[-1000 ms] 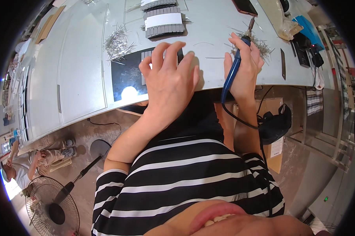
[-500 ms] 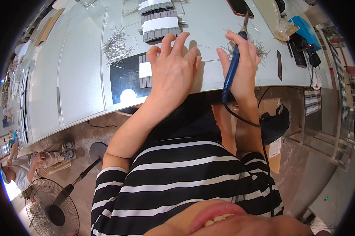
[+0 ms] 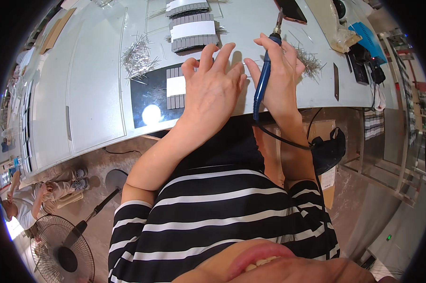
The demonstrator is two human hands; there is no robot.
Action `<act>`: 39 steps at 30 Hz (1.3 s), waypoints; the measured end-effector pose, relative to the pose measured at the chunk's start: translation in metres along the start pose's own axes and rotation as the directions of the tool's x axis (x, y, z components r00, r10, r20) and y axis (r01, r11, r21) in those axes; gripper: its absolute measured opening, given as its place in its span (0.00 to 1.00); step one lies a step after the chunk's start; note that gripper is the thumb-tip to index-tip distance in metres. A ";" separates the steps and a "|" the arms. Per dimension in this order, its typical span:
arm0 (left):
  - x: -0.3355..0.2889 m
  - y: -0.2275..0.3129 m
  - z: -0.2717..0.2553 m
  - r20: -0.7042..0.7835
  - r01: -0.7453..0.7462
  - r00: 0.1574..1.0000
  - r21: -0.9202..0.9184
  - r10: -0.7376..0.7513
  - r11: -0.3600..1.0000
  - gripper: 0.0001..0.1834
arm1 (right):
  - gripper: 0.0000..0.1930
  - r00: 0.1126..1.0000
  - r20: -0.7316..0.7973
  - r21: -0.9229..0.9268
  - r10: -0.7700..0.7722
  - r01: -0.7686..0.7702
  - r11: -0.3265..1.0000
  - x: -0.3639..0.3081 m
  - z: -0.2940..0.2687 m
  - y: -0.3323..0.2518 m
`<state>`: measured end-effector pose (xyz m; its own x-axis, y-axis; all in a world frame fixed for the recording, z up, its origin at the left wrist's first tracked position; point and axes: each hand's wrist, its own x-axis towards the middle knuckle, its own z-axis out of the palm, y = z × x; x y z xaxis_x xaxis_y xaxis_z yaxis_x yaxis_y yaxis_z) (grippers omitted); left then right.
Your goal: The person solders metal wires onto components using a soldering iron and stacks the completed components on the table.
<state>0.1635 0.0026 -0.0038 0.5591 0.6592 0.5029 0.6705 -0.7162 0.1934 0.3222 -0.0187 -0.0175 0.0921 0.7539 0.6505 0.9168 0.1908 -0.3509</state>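
Observation:
My left hand (image 3: pixel 213 89) reaches over a row of narrow grey strips with a white band (image 3: pixel 176 87), covering its right part. Its fingers are apart and bent, and nothing shows in them. The strips lie on a dark shiny sheet (image 3: pixel 146 96) at the table's near edge. In my right hand (image 3: pixel 282 89) is a blue soldering iron (image 3: pixel 263 81), its metal tip pointing up and away from me. Beyond my left hand sits a stack of similar banded grey strips (image 3: pixel 192 31). Whatever lies under my left palm is hidden.
Loose thin metal wires (image 3: pixel 137 59) lie left of the stack, with another wire pile (image 3: pixel 310 63) beyond my right hand. A phone (image 3: pixel 293 10) rests at the far side. A blue box (image 3: pixel 366 41) stands right. The iron's black cable (image 3: pixel 283 139) hangs below the table edge.
My right hand has moved left, toward my left hand, carrying the soldering iron along. The left hand has shifted only slightly, its fingers still apart.

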 end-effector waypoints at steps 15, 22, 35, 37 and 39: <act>0.002 -0.002 -0.001 -0.006 -0.020 1.000 -0.028 0.020 0.999 0.10 | 0.23 0.999 0.027 -0.181 0.037 -0.031 0.983 0.000 -0.009 0.012; 0.011 -0.006 0.005 -0.004 -0.033 0.999 -0.054 0.033 0.998 0.06 | 0.24 0.995 -0.068 -0.067 0.066 -0.070 0.995 -0.012 -0.011 0.001; 0.005 -0.030 -0.008 -0.181 -0.050 0.983 -0.126 0.026 0.991 0.03 | 0.26 0.992 -0.104 -0.035 0.070 -0.074 0.997 -0.027 -0.002 -0.001; -0.012 -0.041 -0.019 -0.189 -0.009 0.982 -0.160 -0.022 0.987 0.05 | 0.23 0.986 -0.159 -0.054 0.056 -0.066 0.996 -0.029 0.000 0.002; -0.033 -0.050 -0.027 -0.202 -0.001 0.978 -0.210 -0.042 0.978 0.08 | 0.21 0.977 -0.179 0.021 0.111 -0.109 0.994 -0.031 0.000 0.003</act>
<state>0.0982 0.0104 -0.0072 0.4199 0.6289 0.6543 0.5524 -0.7491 0.3656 0.3225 -0.0415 -0.0385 0.2616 0.6454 0.7177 0.8928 0.1206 -0.4340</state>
